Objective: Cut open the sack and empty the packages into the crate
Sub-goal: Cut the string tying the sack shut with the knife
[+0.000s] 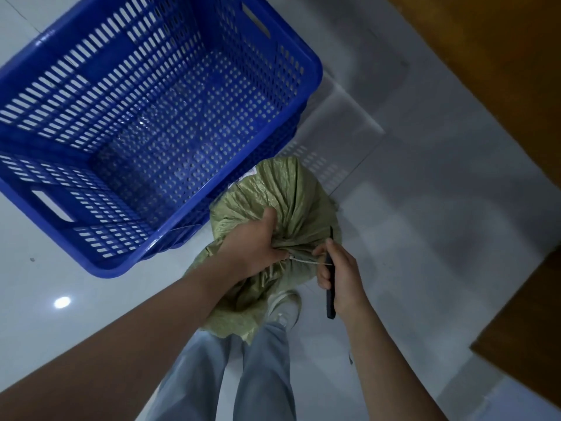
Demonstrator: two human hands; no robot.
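Note:
A green woven sack [288, 196] stands on the floor in front of my legs, its neck gathered and bound with a pale tie [305, 260]. My left hand [258, 241] grips the bunched neck from the left. My right hand [340, 276] holds a dark slim cutter [331, 294], its tip at the tie on the neck's right side. The blue slotted plastic crate [312, 71] sits just beyond and left of the sack, with nothing inside. The sack's contents are hidden.
Pale glossy floor tiles [409, 192] surround the sack and crate. Brown wooden furniture [501, 71] lines the right side, with another wooden edge [528, 329] at lower right. My legs and a white shoe [283, 305] are right under the sack.

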